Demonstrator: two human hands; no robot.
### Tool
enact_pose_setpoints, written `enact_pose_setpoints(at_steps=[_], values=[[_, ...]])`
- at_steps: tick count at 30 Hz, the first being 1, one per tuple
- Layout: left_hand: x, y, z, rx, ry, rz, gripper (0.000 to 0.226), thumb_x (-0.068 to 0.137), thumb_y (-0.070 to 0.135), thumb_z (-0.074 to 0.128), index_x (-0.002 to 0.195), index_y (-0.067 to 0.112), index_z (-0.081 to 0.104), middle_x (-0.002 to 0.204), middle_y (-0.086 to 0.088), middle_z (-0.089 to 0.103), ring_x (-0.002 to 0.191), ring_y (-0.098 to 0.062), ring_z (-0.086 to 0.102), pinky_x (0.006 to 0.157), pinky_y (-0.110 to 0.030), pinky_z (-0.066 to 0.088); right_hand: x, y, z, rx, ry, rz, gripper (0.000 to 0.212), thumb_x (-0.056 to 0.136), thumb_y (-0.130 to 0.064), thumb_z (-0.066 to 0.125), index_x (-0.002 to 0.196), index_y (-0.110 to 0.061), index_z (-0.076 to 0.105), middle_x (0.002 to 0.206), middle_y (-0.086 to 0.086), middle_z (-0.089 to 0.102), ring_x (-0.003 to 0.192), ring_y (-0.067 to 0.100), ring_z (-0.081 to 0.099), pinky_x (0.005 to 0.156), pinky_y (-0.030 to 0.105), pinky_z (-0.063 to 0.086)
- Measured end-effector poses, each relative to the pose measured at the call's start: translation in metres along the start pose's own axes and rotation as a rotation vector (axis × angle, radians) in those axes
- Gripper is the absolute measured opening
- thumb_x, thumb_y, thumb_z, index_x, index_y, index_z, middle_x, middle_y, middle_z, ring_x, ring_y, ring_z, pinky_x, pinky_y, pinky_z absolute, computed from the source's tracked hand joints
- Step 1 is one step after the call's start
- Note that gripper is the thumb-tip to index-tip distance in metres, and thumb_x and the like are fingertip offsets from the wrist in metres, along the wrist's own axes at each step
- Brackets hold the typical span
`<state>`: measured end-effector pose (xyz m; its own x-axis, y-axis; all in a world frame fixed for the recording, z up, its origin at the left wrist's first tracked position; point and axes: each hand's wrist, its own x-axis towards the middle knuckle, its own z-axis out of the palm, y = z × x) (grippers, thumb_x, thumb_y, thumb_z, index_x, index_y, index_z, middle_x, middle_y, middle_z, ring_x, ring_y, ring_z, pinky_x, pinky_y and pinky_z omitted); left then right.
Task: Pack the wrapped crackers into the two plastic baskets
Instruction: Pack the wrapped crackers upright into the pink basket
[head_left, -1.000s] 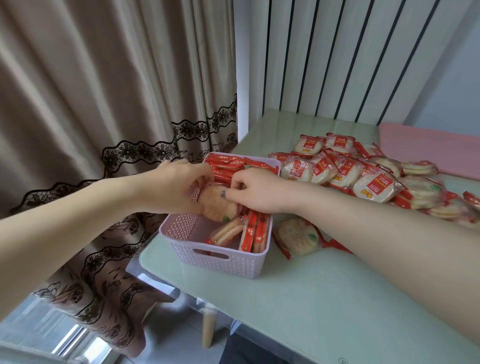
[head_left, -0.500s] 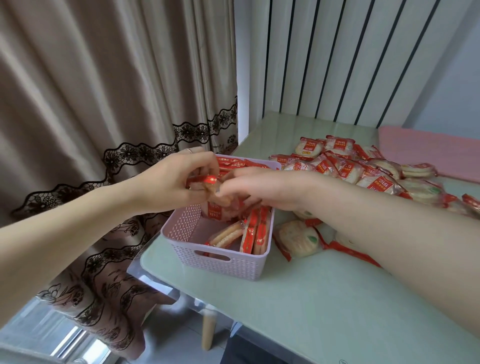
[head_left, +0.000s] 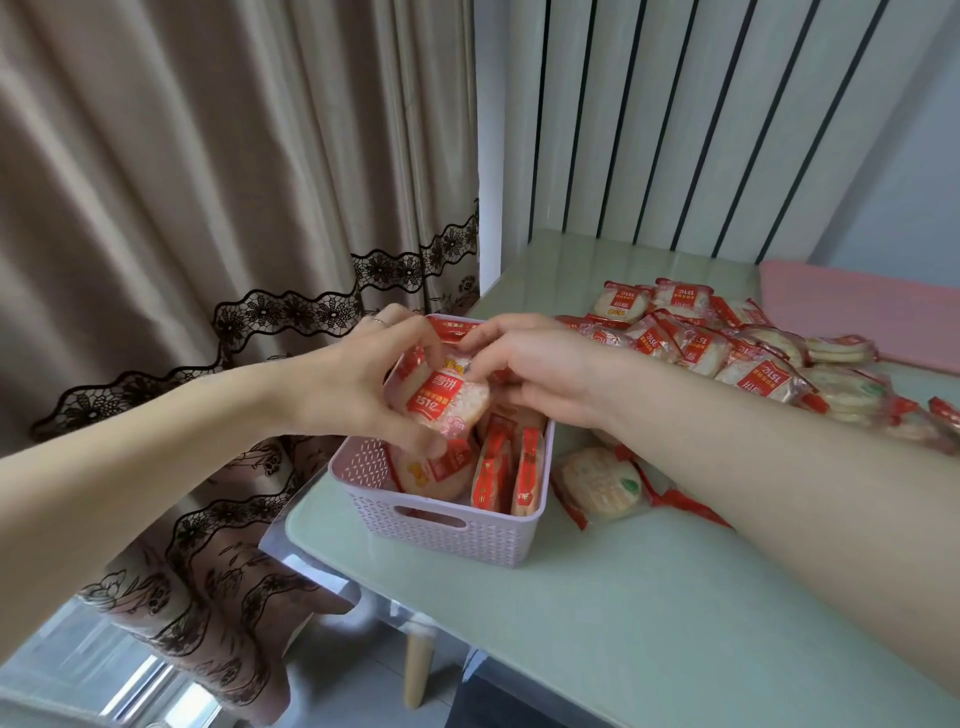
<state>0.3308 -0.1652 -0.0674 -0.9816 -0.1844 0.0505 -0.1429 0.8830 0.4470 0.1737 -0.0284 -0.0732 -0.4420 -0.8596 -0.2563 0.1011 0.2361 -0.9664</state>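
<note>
Fingers (head_left: 415, 441) of the left hand (head_left: 358, 384) are curling around a wrapped cracker (head_left: 447, 397), clamping it tilted above the basket (head_left: 441, 525); the right hand (head_left: 535, 364) is pinching the same packet's top edge from 3 o'clock. Inside the basket, more packets (head_left: 501, 473) are standing on edge. One loose packet (head_left: 597, 483) is lying on the bench (head_left: 649, 623) just beside the basket at 3 o'clock, and a pile (head_left: 727, 348) is sitting at 2 o'clock.
</note>
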Motion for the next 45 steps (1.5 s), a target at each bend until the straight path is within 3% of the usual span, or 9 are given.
enact_pose_setpoints(at_steps=[3, 7, 15, 19, 25, 30, 37, 42, 45], values=[[0.000, -0.004, -0.002, -0.117, 0.073, -0.073, 0.067, 0.062, 0.046, 0.088, 0.111, 0.026, 0.047, 0.114, 0.003, 0.049, 0.109, -0.015, 0.046, 0.096, -0.032, 0.042, -0.001, 0.000, -0.001, -0.016, 0.047, -0.032, 0.038, 0.076, 0.020, 0.064, 0.106, -0.003, 0.063, 0.120, 0.028, 0.065, 0.110, 0.037, 0.066, 0.098, 0.052, 0.054], [0.003, -0.007, 0.001, -0.236, 0.118, -0.112, 0.056, 0.076, 0.014, 0.086, 0.116, 0.017, 0.046, 0.103, 0.003, 0.062, 0.085, 0.006, 0.055, 0.076, -0.011, 0.042, -0.002, -0.001, 0.000, 0.025, 0.045, -0.071, 0.040, 0.076, 0.020, 0.065, 0.111, -0.001, 0.062, 0.118, 0.024, 0.067, 0.109, 0.035, 0.068, 0.092, 0.047, 0.059], [0.009, -0.010, -0.001, -0.213, 0.169, 0.009, 0.061, 0.080, 0.016, 0.081, 0.131, 0.028, 0.050, 0.102, 0.000, 0.068, 0.083, -0.020, 0.062, 0.076, -0.032, 0.055, 0.002, 0.000, 0.006, -0.105, 0.077, -0.151, 0.044, 0.070, 0.007, 0.075, 0.108, -0.009, 0.062, 0.105, 0.013, 0.070, 0.107, 0.033, 0.069, 0.096, 0.048, 0.056], [0.007, -0.015, -0.005, -0.154, 0.194, -0.031, 0.044, 0.070, 0.030, 0.071, 0.111, 0.038, 0.057, 0.095, -0.005, 0.068, 0.075, -0.032, 0.067, 0.068, -0.049, 0.059, 0.000, 0.004, 0.008, -0.560, 0.159, -0.089, 0.056, 0.053, -0.024, 0.079, 0.104, -0.024, 0.054, 0.109, 0.002, 0.069, 0.101, 0.021, 0.066, 0.090, 0.044, 0.056], [0.012, -0.008, 0.004, -0.074, 0.215, 0.055, 0.041, 0.076, 0.008, 0.079, 0.108, 0.022, 0.056, 0.096, 0.007, 0.066, 0.082, -0.012, 0.065, 0.076, -0.032, 0.055, -0.015, -0.003, -0.002, -0.786, 0.039, -0.315, 0.049, 0.076, -0.013, 0.075, 0.120, -0.026, 0.059, 0.096, -0.010, 0.064, 0.086, 0.011, 0.065, 0.073, 0.028, 0.054], [0.019, -0.002, 0.015, 0.028, 0.196, 0.098, 0.045, 0.073, 0.018, 0.082, 0.106, 0.022, 0.051, 0.088, 0.012, 0.066, 0.077, -0.001, 0.064, 0.071, -0.023, 0.052, -0.018, 0.000, -0.008, -1.128, 0.062, -0.425, 0.016, 0.081, -0.027, 0.071, 0.095, -0.028, 0.063, 0.085, -0.006, 0.067, 0.076, 0.013, 0.064, 0.069, 0.035, 0.054], [0.013, -0.006, 0.023, 0.470, -0.014, 0.040, 0.030, 0.079, 0.044, 0.074, 0.097, 0.028, 0.057, 0.082, 0.013, 0.060, 0.080, -0.016, 0.062, 0.067, -0.028, 0.046, -0.023, 0.009, -0.012, -1.582, 0.110, -0.464, 0.021, 0.086, -0.016, 0.058, 0.096, -0.024, 0.042, 0.083, -0.004, 0.052, 0.077, 0.025, 0.055, 0.056, 0.032, 0.038], [0.013, -0.002, 0.035, 0.723, -0.194, 0.056, 0.050, 0.079, 0.072, 0.040, 0.105, 0.034, 0.060, 0.095, 0.014, 0.066, 0.095, -0.013, 0.061, 0.100, -0.034, 0.037, -0.021, 0.008, 0.001, -1.637, 0.125, -0.296, 0.011, 0.087, -0.015, 0.060, 0.098, -0.015, 0.058, 0.104, 0.007, 0.057, 0.097, 0.028, 0.060, 0.065, 0.035, 0.041], [0.014, -0.001, 0.046, 0.741, -0.292, -0.025, 0.047, 0.083, 0.073, 0.045, 0.108, 0.034, 0.059, 0.098, 0.014, 0.064, 0.101, -0.013, 0.057, 0.107, -0.040, 0.027, -0.018, 0.000, 0.010, -1.650, 0.120, -0.150, 0.006, 0.089, -0.017, 0.060, 0.090, -0.012, 0.057, 0.104, 0.010, 0.055, 0.095, 0.028, 0.056, 0.070, 0.035, 0.041]])
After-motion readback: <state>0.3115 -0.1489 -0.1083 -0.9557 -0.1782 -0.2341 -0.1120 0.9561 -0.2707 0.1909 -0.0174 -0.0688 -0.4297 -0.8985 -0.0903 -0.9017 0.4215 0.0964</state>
